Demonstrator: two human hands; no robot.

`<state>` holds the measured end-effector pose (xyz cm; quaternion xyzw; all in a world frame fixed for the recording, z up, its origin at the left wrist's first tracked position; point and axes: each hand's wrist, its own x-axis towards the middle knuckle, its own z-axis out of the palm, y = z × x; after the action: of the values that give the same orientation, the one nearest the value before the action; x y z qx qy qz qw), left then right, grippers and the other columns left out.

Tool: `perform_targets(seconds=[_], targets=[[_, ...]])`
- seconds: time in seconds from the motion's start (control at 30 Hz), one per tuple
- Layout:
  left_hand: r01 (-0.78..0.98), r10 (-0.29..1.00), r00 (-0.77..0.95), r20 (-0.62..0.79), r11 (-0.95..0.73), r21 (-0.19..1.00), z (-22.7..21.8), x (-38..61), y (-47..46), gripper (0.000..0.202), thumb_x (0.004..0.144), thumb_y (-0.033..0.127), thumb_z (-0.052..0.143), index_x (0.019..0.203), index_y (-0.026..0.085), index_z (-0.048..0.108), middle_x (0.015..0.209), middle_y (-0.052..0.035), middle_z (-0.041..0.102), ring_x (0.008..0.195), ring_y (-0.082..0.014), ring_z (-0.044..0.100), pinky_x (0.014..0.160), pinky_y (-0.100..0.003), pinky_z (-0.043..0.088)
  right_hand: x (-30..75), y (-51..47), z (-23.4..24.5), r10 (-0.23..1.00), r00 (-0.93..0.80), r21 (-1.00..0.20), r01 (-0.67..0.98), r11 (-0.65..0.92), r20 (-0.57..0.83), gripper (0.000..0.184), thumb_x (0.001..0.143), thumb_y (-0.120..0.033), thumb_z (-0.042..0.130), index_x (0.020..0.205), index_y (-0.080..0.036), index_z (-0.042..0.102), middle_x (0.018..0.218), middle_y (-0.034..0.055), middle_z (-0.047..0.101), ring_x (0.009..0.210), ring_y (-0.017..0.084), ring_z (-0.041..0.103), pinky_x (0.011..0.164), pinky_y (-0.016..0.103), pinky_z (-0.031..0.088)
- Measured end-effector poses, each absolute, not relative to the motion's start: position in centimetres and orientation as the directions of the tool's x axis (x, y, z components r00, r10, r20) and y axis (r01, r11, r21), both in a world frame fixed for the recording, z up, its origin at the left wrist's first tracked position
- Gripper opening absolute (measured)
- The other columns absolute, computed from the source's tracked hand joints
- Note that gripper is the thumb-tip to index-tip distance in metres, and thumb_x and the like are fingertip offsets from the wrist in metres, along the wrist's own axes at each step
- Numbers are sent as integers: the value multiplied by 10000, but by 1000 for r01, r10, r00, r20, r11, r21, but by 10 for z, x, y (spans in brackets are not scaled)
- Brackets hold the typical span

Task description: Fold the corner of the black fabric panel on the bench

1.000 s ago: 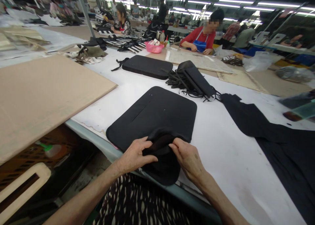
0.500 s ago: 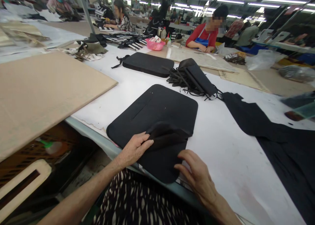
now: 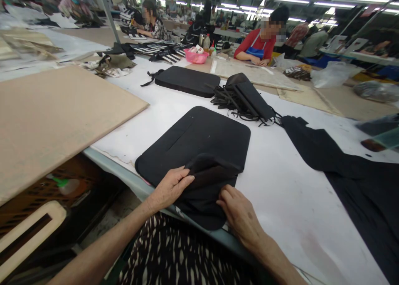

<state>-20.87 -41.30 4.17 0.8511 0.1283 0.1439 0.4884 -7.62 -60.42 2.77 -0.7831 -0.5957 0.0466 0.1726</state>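
Note:
A black fabric panel (image 3: 212, 131) with rounded corners lies on the white-covered table (image 3: 277, 193), its near end at the table's front edge. A short straight slit or seam line runs along its left part. Over its near half, a thin black cloth layer (image 3: 212, 172) is lifted and creased. My left hand (image 3: 174, 185) pinches that cloth between thumb and fingers. At the panel's near right edge, my right hand (image 3: 238, 206) has its fingertips closed on the gathered fabric.
Behind the panel sit a stack of black panels (image 3: 187, 81) and a bundle of black strips (image 3: 233, 102). Black cloth (image 3: 352, 168) spreads at the right. A brown board (image 3: 62, 114) covers the left. Across the table, a person in red (image 3: 260, 43) works near a pink basket (image 3: 196, 57).
My right hand has moved left and slightly up onto the panel's edge, its fingers closing on the fabric, which now wrinkles there. My left hand stays in place.

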Motion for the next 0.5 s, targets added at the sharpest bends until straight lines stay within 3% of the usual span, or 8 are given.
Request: perform_targets(seconds=[0.2, 0.33, 0.4, 0.5], targets=[[61, 332, 933, 138, -523, 850, 39, -209, -414, 328, 911, 273, 383, 609, 149, 401, 640, 24, 414, 658, -125, 428, 636, -237, 327, -71, -589, 30, 935, 266, -202, 954, -221, 235, 297, 949, -251, 295, 694, -189, 436, 656, 25, 505, 602, 175, 461, 584, 287, 325], [59, 312, 942, 127, -525, 849, 42, -210, -414, 336, 899, 304, 415, 605, 143, 446, 660, 12, 438, 660, -131, 438, 610, -231, 333, -66, -583, 31, 920, 292, -239, 943, -231, 260, 297, 947, -276, 298, 700, -194, 440, 640, 18, 520, 579, 164, 475, 553, 267, 326], [60, 289, 951, 109, -518, 854, 44, -211, -415, 295, 834, 364, 540, 644, 140, 510, 725, 1, 482, 699, -144, 465, 622, -229, 354, -64, -582, 33, 913, 313, -295, 927, -233, 263, 286, 944, -284, 302, 709, -194, 436, 658, 19, 525, 596, 159, 486, 554, 257, 341], [76, 266, 961, 81, -532, 843, 46, -214, -416, 323, 624, 392, 757, 766, 156, 589, 858, -16, 534, 813, -193, 501, 691, -238, 396, -62, -579, 39, 909, 331, -358, 905, -229, 255, 270, 938, -291, 312, 713, -196, 427, 672, 19, 514, 621, 156, 485, 567, 251, 359]])
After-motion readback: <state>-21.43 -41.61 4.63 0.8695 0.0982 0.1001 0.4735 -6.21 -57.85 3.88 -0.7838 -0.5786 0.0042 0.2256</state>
